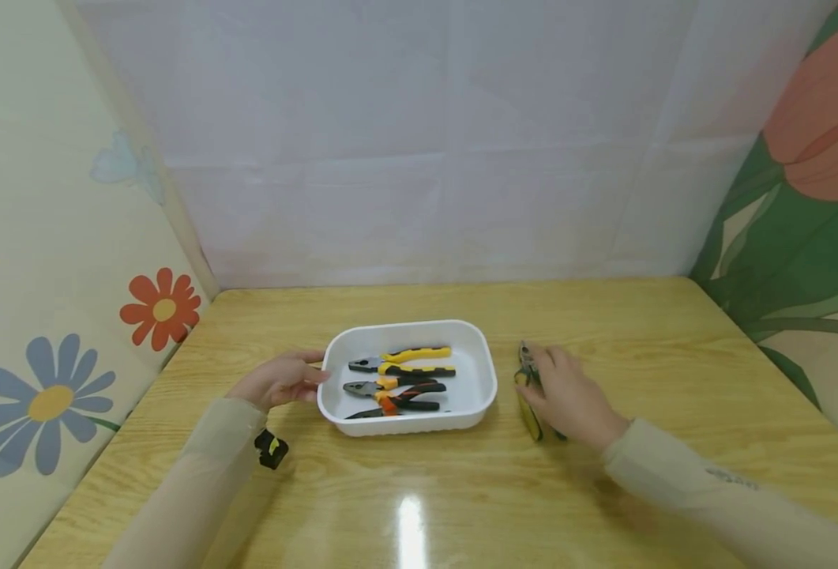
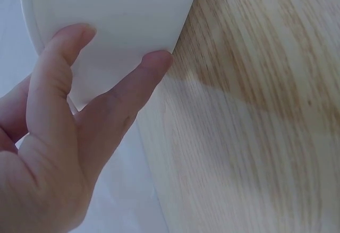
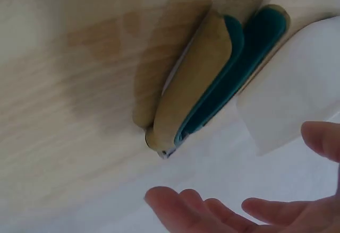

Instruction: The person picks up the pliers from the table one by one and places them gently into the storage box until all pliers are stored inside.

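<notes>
In the head view, my left hand [image 1: 287,381] holds the left end of a white tray [image 1: 407,427], one digit over the rim. The left wrist view shows the hand's fingers [image 2: 119,92] along the tray's end wall [image 2: 122,10]. Inside the tray lie yellow-and-black pliers [image 1: 365,364], orange-and-black pliers [image 1: 364,389] and partly hidden pliers with orange-red on the handles [image 1: 390,405]. To the tray's right, my right hand [image 1: 573,399] hovers at another pair of pliers [image 1: 530,419], its fingers spread. The right wrist view shows these pliers' yellow and dark green handles [image 3: 196,79], apart from the fingers.
The wood-grain table [image 1: 362,490] carries everything. A small black object with a yellow mark [image 1: 272,449] shows under the left wrist. A pale curtain [image 1: 419,197] hangs behind the table, with flowered cloth [image 1: 49,316] on the left side.
</notes>
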The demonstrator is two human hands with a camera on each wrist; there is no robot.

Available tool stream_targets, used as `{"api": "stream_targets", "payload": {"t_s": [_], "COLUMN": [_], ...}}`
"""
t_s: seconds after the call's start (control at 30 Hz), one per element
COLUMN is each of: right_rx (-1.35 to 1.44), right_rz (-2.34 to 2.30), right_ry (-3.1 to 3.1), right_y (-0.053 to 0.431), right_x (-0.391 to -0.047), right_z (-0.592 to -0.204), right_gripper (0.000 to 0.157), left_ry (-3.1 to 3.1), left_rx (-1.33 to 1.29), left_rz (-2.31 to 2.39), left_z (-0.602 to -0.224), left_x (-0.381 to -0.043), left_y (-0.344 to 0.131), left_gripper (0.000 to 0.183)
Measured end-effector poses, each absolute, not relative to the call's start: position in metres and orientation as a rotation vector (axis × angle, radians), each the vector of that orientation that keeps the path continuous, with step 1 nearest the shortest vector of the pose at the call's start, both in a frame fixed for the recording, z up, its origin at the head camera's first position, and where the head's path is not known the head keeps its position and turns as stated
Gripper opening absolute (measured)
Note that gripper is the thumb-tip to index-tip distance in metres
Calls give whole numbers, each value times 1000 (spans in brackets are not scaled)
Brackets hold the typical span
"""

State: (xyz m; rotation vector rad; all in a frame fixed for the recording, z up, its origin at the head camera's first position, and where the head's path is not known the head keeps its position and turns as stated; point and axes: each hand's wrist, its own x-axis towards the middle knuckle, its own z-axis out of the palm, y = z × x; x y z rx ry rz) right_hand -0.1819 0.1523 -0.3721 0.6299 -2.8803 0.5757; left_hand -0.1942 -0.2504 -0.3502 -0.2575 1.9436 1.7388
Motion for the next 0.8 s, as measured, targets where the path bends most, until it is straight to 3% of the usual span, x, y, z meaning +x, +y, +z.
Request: {"api": "stream_targets", "payload": {"t_s": [0.8], "right_rx": [407], "right_rz": [587], "right_ry": [-3184], "right_y": [151], "right_x": [-184], "right_z": [-392], "right_gripper": [89], "left_ry": [1945], "left_rx": [-265], "left_rz": [1740], "left_z": [-351], "left_x": [-194], "left_y": [-251], "left_gripper": [63]}}
